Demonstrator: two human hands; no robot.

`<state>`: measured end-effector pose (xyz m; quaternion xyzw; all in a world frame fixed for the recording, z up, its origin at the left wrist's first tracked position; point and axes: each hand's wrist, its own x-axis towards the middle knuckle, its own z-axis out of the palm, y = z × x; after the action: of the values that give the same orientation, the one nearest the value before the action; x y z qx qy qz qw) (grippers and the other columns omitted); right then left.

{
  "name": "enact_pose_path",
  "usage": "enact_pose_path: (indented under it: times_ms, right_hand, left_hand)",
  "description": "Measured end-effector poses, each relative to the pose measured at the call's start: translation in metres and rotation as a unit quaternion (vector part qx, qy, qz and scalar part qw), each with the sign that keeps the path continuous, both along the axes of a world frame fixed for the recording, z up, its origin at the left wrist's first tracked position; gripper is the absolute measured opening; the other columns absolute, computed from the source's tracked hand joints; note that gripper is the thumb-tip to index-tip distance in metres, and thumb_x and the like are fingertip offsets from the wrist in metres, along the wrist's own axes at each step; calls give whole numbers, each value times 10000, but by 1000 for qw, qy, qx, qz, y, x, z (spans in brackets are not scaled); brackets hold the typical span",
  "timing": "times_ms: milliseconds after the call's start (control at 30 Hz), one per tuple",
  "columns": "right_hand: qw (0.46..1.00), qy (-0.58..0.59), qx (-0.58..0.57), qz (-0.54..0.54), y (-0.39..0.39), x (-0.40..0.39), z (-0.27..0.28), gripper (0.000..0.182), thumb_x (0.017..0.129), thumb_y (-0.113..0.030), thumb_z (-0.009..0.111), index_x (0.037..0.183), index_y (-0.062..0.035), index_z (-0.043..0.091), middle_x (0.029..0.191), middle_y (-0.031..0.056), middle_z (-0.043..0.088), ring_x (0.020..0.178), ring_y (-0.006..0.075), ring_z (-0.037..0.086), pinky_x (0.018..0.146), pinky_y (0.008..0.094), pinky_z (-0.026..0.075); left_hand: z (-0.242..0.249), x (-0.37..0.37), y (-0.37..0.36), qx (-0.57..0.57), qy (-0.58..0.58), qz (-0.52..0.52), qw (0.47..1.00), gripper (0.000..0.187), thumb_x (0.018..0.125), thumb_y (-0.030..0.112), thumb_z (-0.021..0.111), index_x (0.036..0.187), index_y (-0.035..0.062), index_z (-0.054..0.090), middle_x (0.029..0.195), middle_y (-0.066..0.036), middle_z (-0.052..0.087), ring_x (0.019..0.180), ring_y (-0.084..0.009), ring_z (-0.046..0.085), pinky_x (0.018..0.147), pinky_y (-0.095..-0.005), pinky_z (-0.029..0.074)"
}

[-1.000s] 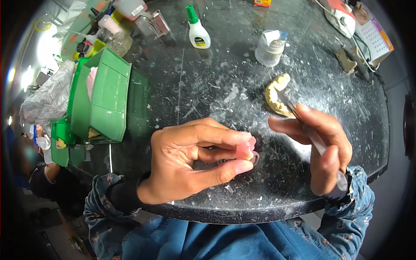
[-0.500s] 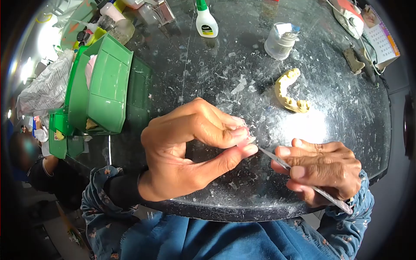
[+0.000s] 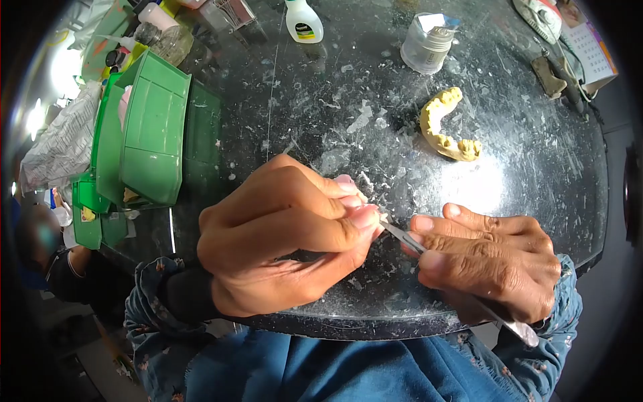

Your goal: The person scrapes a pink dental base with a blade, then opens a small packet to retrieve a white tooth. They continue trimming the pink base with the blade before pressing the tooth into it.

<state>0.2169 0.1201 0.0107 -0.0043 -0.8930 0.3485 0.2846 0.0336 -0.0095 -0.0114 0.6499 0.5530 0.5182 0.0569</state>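
Note:
My left hand is closed in a pinch over the front of the dark table. Between its fingertips is a small whitish piece, mostly hidden by the fingers. My right hand grips a scalpel, its handle end showing below the palm. The scalpel's tip points left and meets the piece at the left fingertips; whether it cuts in cannot be made out. Beyond the right hand, a yellowish dental model, shaped like a horseshoe with teeth, lies on the table.
Green plastic bins stand at the left, beside crumpled paper. At the back are a white bottle and a clear jar. A handpiece lies far right. White scraps dot the tabletop. Another person's arm shows at far left.
My left hand has turned and its fingers have curled further over the piece, hiding more of it. The scalpel has shifted left with my right hand. The whole view has tilted slightly.

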Motion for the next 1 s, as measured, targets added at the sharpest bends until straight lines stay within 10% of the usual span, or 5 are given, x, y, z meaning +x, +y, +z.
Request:
enact_pose_path:
  times_ms: [367,1000]
  right_hand:
    - [984,32,141,-105,22,-5,1,178,783,61,658,934,-16,603,872,173,699,888,273,689,853,450,532]
    - [961,-2,-274,33,12,-12,-9,259,740,56,737,839,-28,512,835,213,676,889,299,682,791,418,562]
  left_hand:
    - [11,1,-5,-29,-39,-9,999,333,647,-150,704,907,15,578,801,-112,597,676,-167,596,654,-325,571]
    - [8,12,2,-73,-24,-27,997,290,612,-84,776,861,33,683,773,-72,617,656,-155,593,566,-256,469]
